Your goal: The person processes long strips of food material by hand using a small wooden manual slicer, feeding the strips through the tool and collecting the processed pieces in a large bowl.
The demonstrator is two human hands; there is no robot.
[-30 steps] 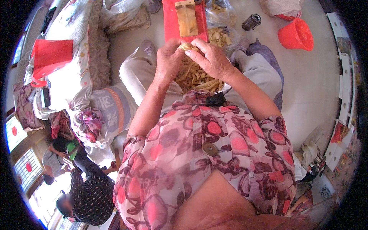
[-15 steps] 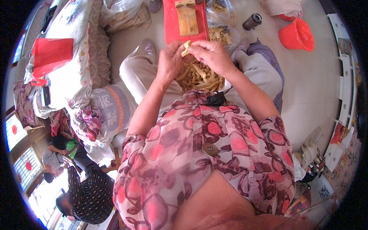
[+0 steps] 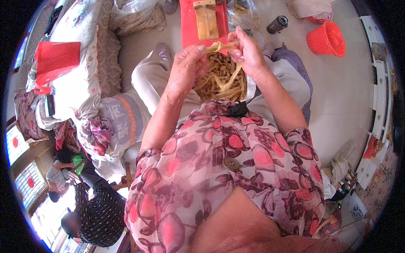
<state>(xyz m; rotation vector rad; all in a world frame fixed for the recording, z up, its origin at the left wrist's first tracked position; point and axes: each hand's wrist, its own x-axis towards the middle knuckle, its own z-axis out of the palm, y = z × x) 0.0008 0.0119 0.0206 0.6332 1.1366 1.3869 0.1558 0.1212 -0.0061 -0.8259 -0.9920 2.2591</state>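
Between my hands stretches a yellowish, pliable strip (image 3: 217, 47), seemingly looped or twisted in the middle; its exact kind is not clear. My left hand (image 3: 184, 69) pinches one end between thumb and fingers. Curled around the other side, my right hand (image 3: 249, 55) has a loose length of the strip hanging below it. Under both hands, a heap of similar yellow-brown pieces (image 3: 211, 84) lies between my knees. Just beyond sits a red bench or board (image 3: 188, 27), bearing a wooden block with a flat yellowish piece (image 3: 207, 25) on it.
Clear plastic bags (image 3: 247, 14) lie beside the red board. A dark cylindrical flask (image 3: 277, 24) and a red bucket (image 3: 325, 39) stand on the floor to the right. Left are a covered bed (image 3: 86, 31) and a red bag (image 3: 59, 62). Two people (image 3: 99, 219) are at lower left.
My hands have moved apart, the right one turning and rising to the right. The strip, bunched small between my fingertips before, is now drawn out with a tail hanging.
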